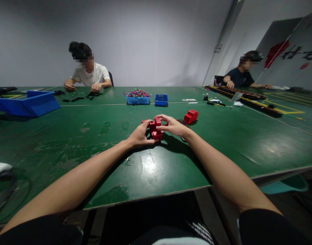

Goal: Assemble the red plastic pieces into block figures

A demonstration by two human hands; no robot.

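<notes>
Both hands meet over a red blocky plastic part (157, 135) near the middle of the green table (99, 115). My left hand (142, 133) grips its left side, thumb low and fingers on top. From the right, my right hand (172, 126) pinches an upper piece of the red part between thumb and fingers. Whether it is one piece or several fitted together, I cannot tell. To the right of my right hand sits a second red block-shaped part (191, 116). A dark flat object (182, 122) lies beside it, partly hidden by my right wrist.
A blue tray heaped with colourful small pieces (137, 97) stands beyond my hands, beside a small blue tray (161, 99). At far left is a large blue bin (30, 103). Two people (88, 73) (241, 73) sit across the table; long dark strips (247, 98) lie at right.
</notes>
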